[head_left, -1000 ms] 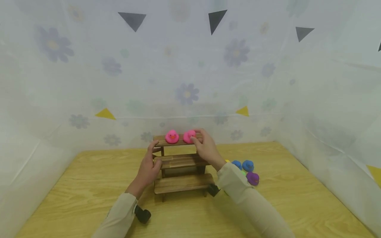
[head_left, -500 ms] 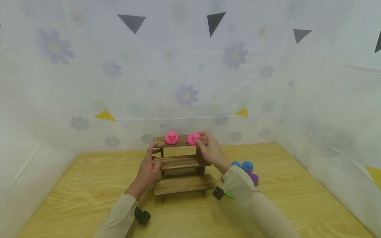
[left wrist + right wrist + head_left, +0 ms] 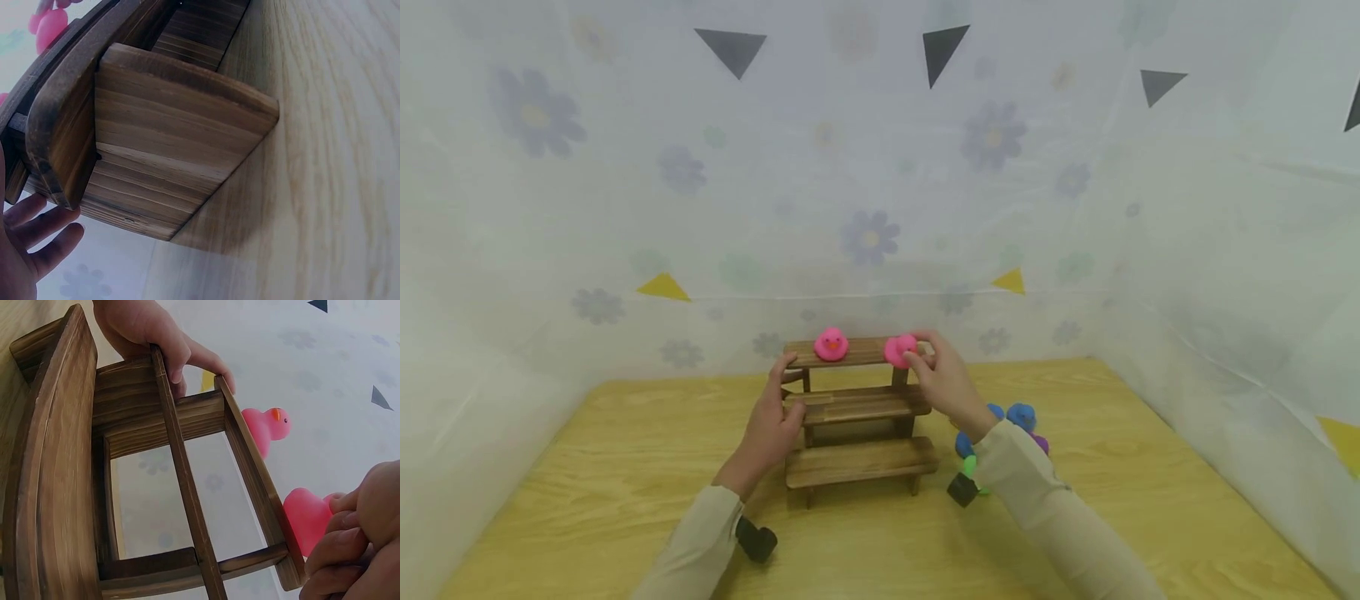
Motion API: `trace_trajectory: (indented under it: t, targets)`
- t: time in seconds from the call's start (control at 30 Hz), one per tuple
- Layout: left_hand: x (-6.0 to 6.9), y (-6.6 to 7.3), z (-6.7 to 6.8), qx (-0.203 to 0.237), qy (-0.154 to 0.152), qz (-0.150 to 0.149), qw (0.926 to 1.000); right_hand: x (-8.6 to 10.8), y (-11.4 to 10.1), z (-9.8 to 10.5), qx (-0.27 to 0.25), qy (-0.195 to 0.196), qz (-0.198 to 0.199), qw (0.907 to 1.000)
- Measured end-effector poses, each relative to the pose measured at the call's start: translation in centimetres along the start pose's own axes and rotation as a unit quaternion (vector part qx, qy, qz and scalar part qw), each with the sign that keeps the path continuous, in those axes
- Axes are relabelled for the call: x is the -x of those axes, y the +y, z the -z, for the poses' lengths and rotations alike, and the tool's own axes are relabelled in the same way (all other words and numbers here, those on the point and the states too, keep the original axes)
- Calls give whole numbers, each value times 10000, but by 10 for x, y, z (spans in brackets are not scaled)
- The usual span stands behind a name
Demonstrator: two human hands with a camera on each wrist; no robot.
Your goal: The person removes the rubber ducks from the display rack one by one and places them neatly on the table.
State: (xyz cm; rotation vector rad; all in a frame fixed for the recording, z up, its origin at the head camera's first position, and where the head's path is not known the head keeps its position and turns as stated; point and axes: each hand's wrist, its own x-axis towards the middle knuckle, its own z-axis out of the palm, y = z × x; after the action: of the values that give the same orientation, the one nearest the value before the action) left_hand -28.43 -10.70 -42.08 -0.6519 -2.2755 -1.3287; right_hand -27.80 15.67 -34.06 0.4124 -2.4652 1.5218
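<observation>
A three-tier wooden step stand [image 3: 861,463] stands on the table. My left hand [image 3: 767,433] holds its left side; in the right wrist view the thumb lies at the middle tier and a finger reaches the top tier's end. At the right part of the top tier, my right hand [image 3: 951,385] pinches a pink rubber duck [image 3: 896,352] between thumb and fingers. This duck is turned toward the right and touches or nearly touches the board. Another pink rubber duck [image 3: 831,345] sits on the top tier's left part, facing front.
Right of the stand lie several more ducks, partly hidden by the right forearm: blue [image 3: 1021,416], purple [image 3: 1041,444] and green [image 3: 970,467]. The wood-grain table [image 3: 655,450] is backed by a white flowered sheet [image 3: 775,250]. Black wrist cameras [image 3: 757,542] hang below both sleeves.
My right hand has shifted the pinched pink duck to the right along the top tier, widening the gap to the other pink duck. The left hand stays in place on the stand.
</observation>
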Motion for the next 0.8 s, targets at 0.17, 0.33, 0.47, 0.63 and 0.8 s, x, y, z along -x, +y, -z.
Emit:
trace_trajectory:
  t: [0.17,0.33,0.47,0.63,0.8]
  targets:
    - [-2,1,1,79,-46,41,9999,4,1,7,77,66,-21,9999]
    - [-3,1,-1,50,-40,-2,10000,8,2,13,163,84,-45,9998]
    - [-3,2,-2,130,-59,-22,9999,10,4,17,196,130,-2,9997]
    - [-3,1,-1,150,-115,125,9997,14,6,22,191,150,-59,9997]
    - [-3,-1,-1,88,-109,131,9998,18,13,30,114,105,-88,9998]
